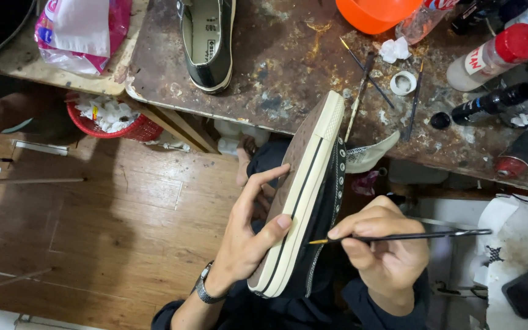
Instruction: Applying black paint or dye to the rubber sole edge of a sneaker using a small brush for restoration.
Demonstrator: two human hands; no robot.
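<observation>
Apparently right hand [386,247] pinched on brush [410,236], tip at sneaker [304,195].

Light is coming from above, fairly bright; glare is showing on the worn tabletop [288,55]. Shadows are pooling under it and at bottom. Edges are bending w/ wide-angle distortion; focus is sharp.

Dark sleeves, metal wristwatch [205,287] on left wrist

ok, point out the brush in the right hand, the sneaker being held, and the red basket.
paintbrush [410,235], head view, on the dark handle past the fingers.
black sneaker [304,183], head view, on the cream sidewall of the sole.
red basket [135,129], head view, on its mesh wall under the table.
</observation>
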